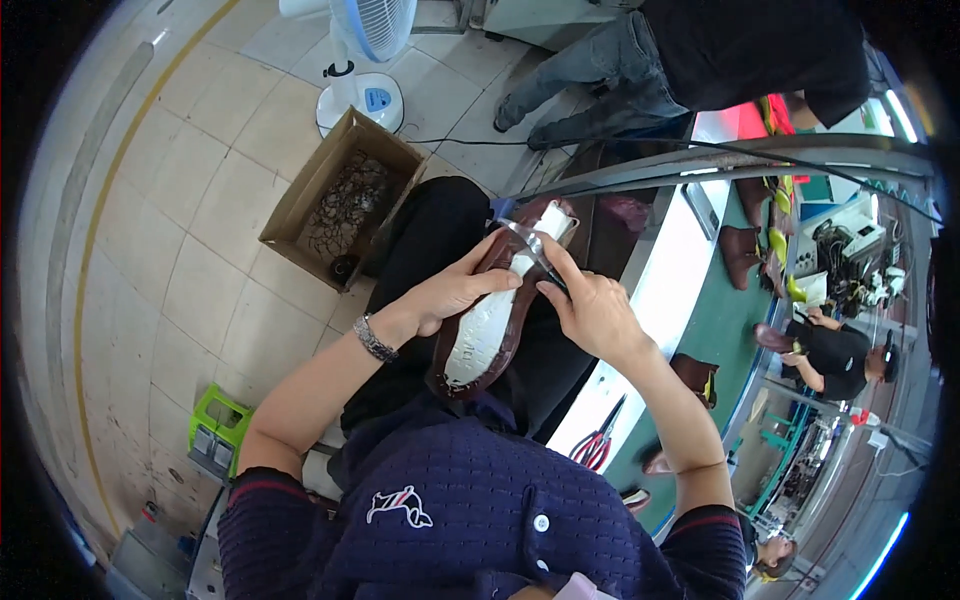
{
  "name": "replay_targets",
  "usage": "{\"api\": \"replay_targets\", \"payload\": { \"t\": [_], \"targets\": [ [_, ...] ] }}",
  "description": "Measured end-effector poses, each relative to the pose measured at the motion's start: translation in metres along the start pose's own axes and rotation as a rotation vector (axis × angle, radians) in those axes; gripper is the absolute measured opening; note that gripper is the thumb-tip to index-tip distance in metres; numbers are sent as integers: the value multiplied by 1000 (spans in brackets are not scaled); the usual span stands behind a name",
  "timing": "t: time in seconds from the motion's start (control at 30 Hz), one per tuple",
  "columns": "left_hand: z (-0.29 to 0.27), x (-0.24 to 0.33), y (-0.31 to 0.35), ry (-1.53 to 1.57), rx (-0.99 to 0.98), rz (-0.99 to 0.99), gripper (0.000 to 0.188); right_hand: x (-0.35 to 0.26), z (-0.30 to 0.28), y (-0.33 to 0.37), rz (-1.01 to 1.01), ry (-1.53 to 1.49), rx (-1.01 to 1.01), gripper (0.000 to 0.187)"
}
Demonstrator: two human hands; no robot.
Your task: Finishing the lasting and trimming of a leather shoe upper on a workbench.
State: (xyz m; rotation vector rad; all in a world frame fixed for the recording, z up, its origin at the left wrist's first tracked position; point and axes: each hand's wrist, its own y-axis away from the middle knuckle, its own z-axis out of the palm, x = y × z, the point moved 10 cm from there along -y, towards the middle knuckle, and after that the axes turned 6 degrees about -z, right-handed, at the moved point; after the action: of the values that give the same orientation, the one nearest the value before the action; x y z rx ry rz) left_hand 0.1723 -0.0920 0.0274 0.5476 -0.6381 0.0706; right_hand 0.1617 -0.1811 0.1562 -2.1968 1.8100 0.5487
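A dark brown shoe rests bottom up across my lap, with a long white board covering most of its underside. My left hand is closed around its side, the thumb laid over the white board. Closed in my right hand is a tool with a curved metal head and a dark handle. Its metal end lies over the shoe's narrow far part, close to my left fingers. The exact kind of tool cannot be made out, and my fingers hide part of its handle.
Left of my knees, a cardboard box holds brown scraps, with a fan behind it. To the right, red-handled pliers and a phone lie on a white ledge beside a green belt carrying boots. Other people are nearby.
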Motion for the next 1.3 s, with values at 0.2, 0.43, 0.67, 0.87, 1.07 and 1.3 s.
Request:
{"api": "replay_targets", "payload": {
  "t": [0.2,0.43,0.67,0.87,1.07,1.3],
  "targets": [
    [-5,-7,-2,84,-30,14,91,-15,-6,2,-31,-15,21,63],
    [-3,-8,3,88,-105,-5,103,-21,7,3,-10,106,-173,64],
    [-4,-24,10,81,-82,54,98,-10,22,21,31,168,-135,63],
    [4,-49,24,515,-199,103,70,-39,24,46,42,59,-482,72],
    [5,-55,24,446,-172,110,78,-61,37,46,-167,411,-428,77],
    [14,-44,25,417,-67,143,81,-43,25,44,-205,388,-324,79]
  ]
}}
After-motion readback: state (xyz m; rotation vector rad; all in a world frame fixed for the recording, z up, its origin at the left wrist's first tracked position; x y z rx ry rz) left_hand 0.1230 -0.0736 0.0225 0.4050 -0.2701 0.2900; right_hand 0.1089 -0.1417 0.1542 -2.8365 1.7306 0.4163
